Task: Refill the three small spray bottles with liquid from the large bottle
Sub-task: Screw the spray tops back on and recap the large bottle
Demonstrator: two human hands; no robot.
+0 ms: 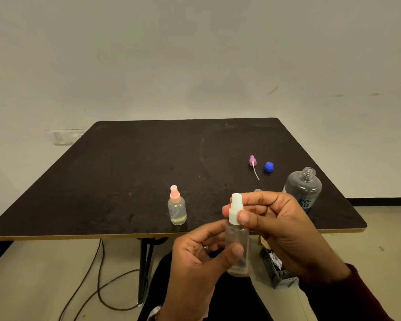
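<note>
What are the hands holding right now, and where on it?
The small spray bottle: left hand holds its clear body, right hand pinches its white spray cap.

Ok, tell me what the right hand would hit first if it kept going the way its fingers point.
The right hand points leftward while pinching the white spray cap. Straight on, it would probably meet the pink-capped spray bottle standing on the table, though depth is unclear and it might pass in front.

A dark desk is filling mid-frame against a plain pale wall; cables are trailing over the beige floor lower left.
</note>
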